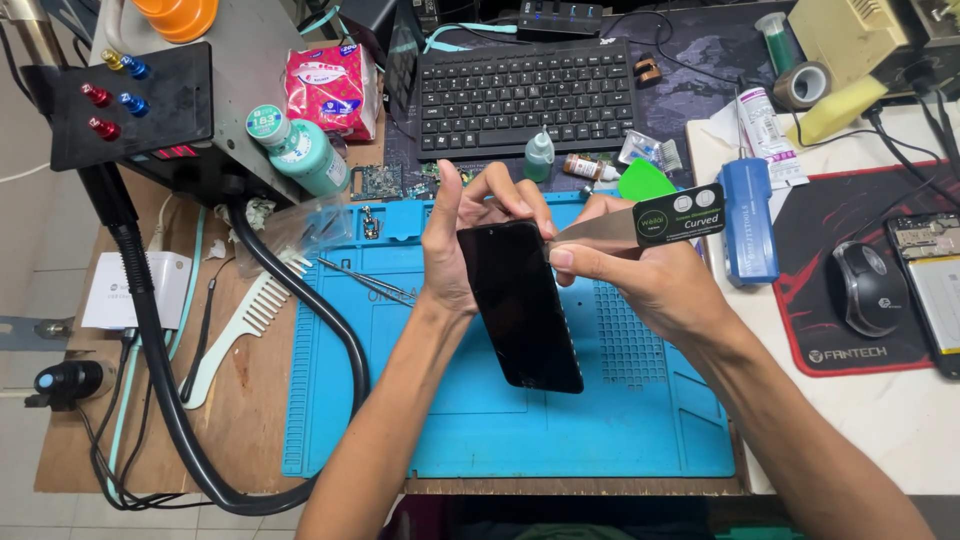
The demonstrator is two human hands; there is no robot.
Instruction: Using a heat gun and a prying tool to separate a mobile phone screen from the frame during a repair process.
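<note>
Surface of brown wood, crowded with repair gear, a white surface butted against it on the right. Blue work mat spread across the middle. Grey hot-air station at the upper left, its thick black hose looping down and round the mat's left edge. Black keyboard at the top centre. Red-and-black mouse pad on the right with a black mouse on it; an opened phone lies at its right edge.

Black smartphone held up over the mat, tilted, dark glass facing the camera, its lower end near the mat; contact unclear. Left hand clamped on the phone's upper left edge, thumb along the side, fingers curled over the top corner. Right hand closed on a thin metal pry tool with a black handle end, thumb and fingers pinching the blade; the blade tip sits at the phone's upper right edge, right at the seam.

Blue case standing just right of the right hand. White comb lying left of the mat. Teal bottle leaning on the station. Pink tissue pack beside it. Small green dropper bottle below the keyboard. Green pick behind the pry tool. Tape roll at the upper right.
</note>
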